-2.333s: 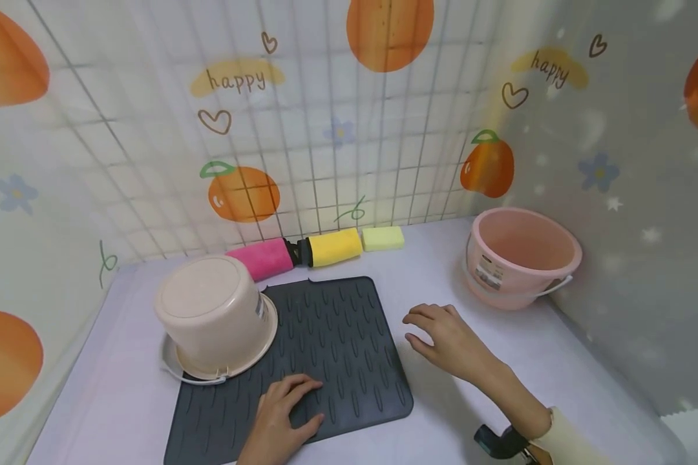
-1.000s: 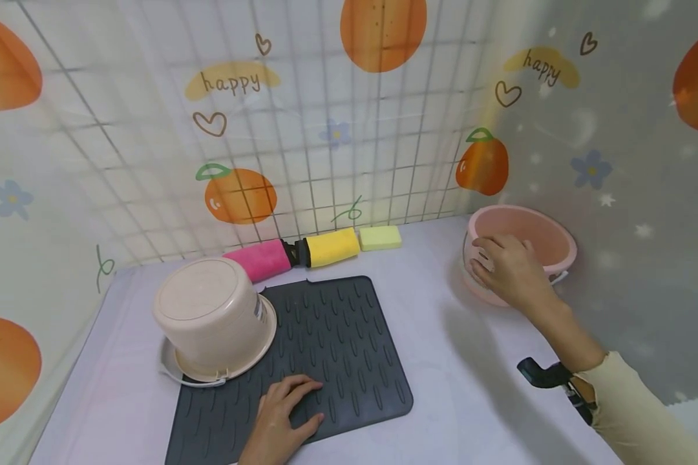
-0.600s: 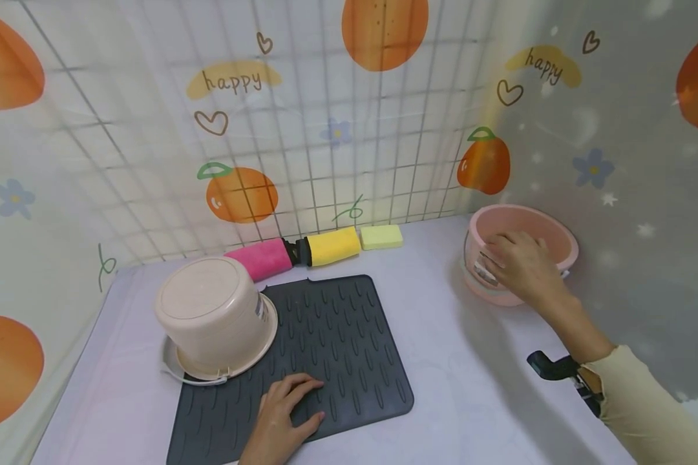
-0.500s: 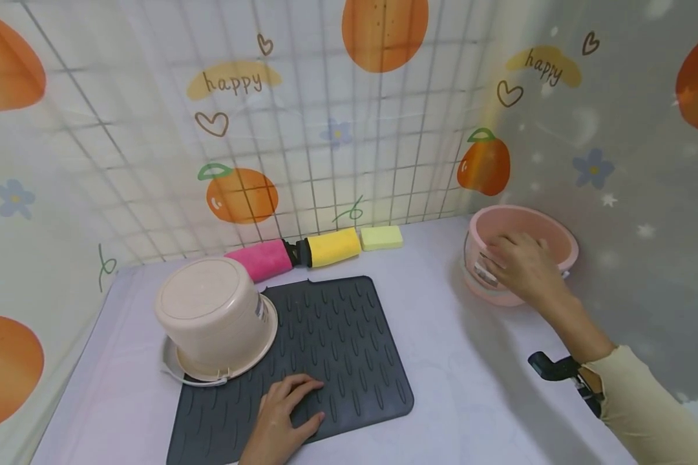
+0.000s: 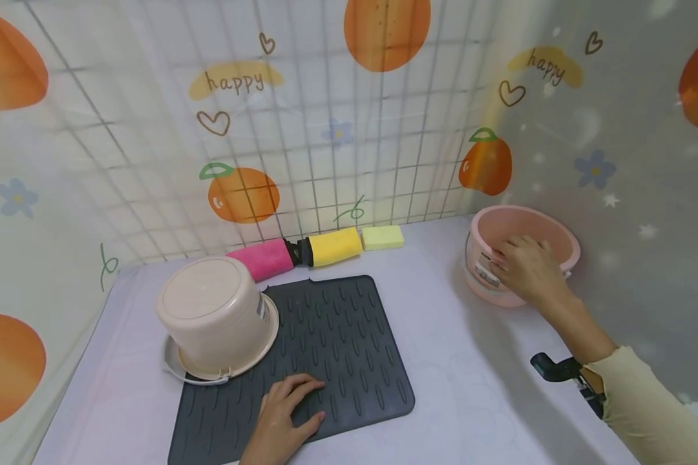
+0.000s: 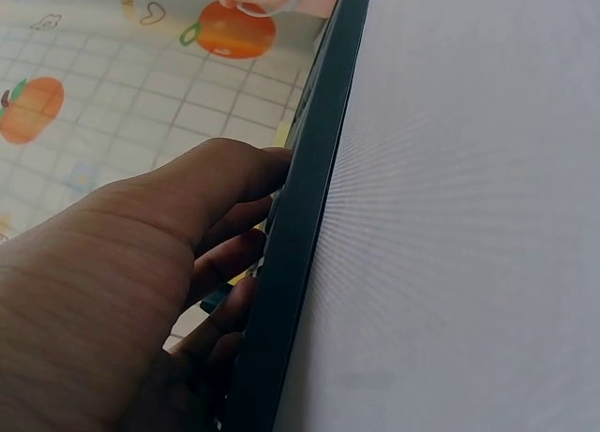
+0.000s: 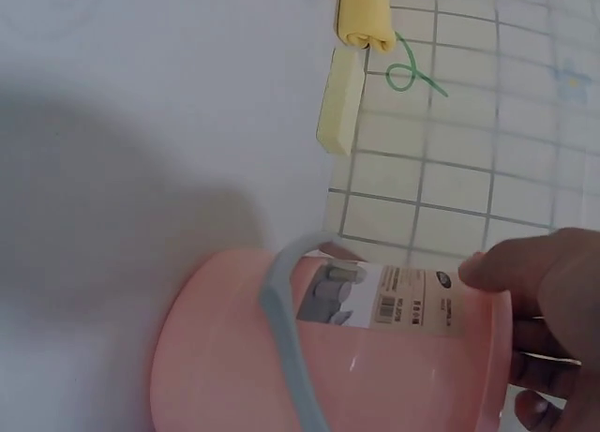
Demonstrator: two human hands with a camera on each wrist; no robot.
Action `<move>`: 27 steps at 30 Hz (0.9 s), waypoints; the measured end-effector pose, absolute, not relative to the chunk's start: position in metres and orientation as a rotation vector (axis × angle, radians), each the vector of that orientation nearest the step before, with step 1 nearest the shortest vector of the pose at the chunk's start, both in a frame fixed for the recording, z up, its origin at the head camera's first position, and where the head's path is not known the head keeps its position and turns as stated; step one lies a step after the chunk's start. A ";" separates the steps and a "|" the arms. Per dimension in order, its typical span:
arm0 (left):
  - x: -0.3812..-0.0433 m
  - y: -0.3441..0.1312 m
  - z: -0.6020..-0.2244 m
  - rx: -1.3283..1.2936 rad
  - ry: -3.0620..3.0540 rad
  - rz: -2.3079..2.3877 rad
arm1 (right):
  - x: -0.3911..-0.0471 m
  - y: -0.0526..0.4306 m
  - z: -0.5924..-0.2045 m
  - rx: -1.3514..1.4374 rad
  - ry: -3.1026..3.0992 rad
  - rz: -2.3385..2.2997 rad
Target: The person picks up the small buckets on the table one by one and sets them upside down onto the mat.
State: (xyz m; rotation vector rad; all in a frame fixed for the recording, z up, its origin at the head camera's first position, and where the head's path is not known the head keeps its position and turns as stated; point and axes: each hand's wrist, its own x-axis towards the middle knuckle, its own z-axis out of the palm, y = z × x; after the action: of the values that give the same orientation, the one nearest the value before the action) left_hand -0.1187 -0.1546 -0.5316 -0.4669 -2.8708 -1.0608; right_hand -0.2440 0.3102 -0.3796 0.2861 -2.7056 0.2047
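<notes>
My right hand (image 5: 529,268) grips the near rim of a pink bucket (image 5: 483,242) that stands upright at the back right. In the right wrist view the thumb (image 7: 487,268) presses the outside by the paper label (image 7: 403,296), and the fingers reach over the rim to the inside. My left hand (image 5: 282,416) rests with relaxed, spread fingers on the front part of a dark grey ridged mat (image 5: 349,336). In the left wrist view its fingertips lie along the mat's edge (image 6: 300,207). A cream bucket (image 5: 215,310) sits upside down on the mat's left side.
Along the back wall lie a rolled pink cloth (image 5: 264,258), a rolled yellow cloth (image 5: 335,247) and a pale yellow sponge (image 5: 382,237). The cream bucket's white handle (image 5: 194,381) sticks out at its front left. Printed curtains (image 5: 407,129) enclose the table's back and sides.
My right hand has moved from over the table beside the mat, right and back to the pink bucket, and taken hold of its rim. The left hand has stayed on the mat.
</notes>
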 end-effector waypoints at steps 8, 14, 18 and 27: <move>-0.119 -0.155 -0.530 -0.462 -2.881 -1.062 | -0.247 0.313 -0.386 0.360 -2.536 0.182; -0.118 -0.154 -0.530 -0.452 -2.883 -1.056 | -0.243 0.316 -0.381 0.433 -2.398 0.270; -0.117 -0.155 -0.528 -0.430 -2.908 -1.063 | -0.239 0.313 -0.374 0.450 -2.327 0.300; -0.117 -0.152 -0.528 -0.419 -2.905 -1.063 | -0.230 0.303 -0.362 0.340 -2.346 0.473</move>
State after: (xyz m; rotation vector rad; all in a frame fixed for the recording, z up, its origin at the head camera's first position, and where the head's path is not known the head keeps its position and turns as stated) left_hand -0.1170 -0.1525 -0.5278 -0.4190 -2.9054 -1.0630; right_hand -0.2298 0.3029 -0.3623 0.3396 -2.3464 0.4733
